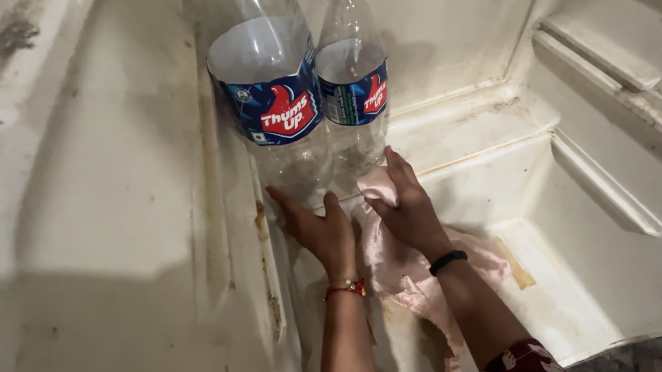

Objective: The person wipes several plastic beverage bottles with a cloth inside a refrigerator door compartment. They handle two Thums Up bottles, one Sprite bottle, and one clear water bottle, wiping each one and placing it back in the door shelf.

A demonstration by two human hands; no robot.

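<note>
The left hand (321, 232) lies flat, palm down, on the stained white plastic floor (596, 289) of the compartment. Its fingers (284, 203) are extended and slightly apart, gripping nothing; the fingertips touch the base of the large clear plastic bottle with a blue label (272, 94). A red thread bracelet (345, 289) circles the left wrist.

The right hand (407, 207) presses down on the pale pink satin cloth (406, 272). Its fingers (399, 166) are extended and close together, flat on the cloth rather than closed around it. The fingertips reach the base of the smaller clear plastic bottle with a blue cap ring (352, 77). A black band (447, 261) sits on the right wrist.

The cloth lies crumpled beneath the right palm and trails back under the right forearm; one edge lies just beside the left thumb. Both bottles stand upright, touching each other, directly beyond the fingertips, in the rear left corner against the white side wall (143, 189). Moulded white shelf ledges (605, 59) run along the wall well to the right of the right-hand fingers.
</note>
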